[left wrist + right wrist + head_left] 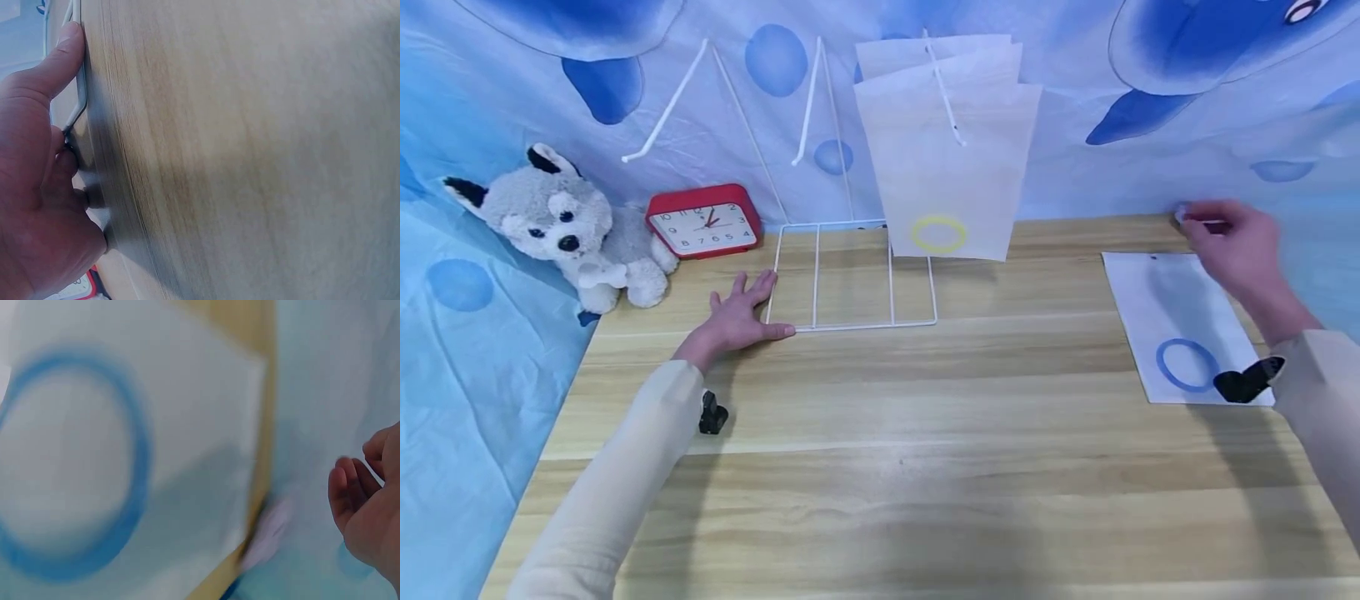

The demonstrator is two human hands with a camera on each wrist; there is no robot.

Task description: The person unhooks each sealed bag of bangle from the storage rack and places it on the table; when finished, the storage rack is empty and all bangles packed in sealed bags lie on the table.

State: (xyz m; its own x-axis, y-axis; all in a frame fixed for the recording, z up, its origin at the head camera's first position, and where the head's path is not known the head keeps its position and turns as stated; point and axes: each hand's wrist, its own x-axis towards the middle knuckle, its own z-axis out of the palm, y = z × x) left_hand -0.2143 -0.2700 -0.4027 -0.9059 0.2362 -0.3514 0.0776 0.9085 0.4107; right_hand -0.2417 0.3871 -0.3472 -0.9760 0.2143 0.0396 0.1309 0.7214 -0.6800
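In the head view, the left hand [737, 321], its fingers spread and grasping nothing, rested at the near left corner of the white wire rack [865, 326], probably to keep the base from sliding. White sheets [951, 167], the front one yellow-ringed, hung from the rack's right prong [942, 92], perhaps so that the ring faced outward. A blue-ringed sheet [1172, 317] lay flat on the right of the wood-grain table [887, 483]. Past its far edge, the right hand [1236, 250] had bent fingers with a small pale thing [1182, 212] at their tips; whether they pinched it, I could not tell. A plush dog [561, 217] and a red clock [707, 223] stood far left, before a blue curtain [460, 400] with whale-like figures

In the left wrist view, the thumb [62, 59] lay against the wire, as if steadying it, beside shadowed wood

In the right wrist view, the blue-ringed sheet was blurred, and a pale blur [269, 534] by the table's edge seemed apart from the curled fingers
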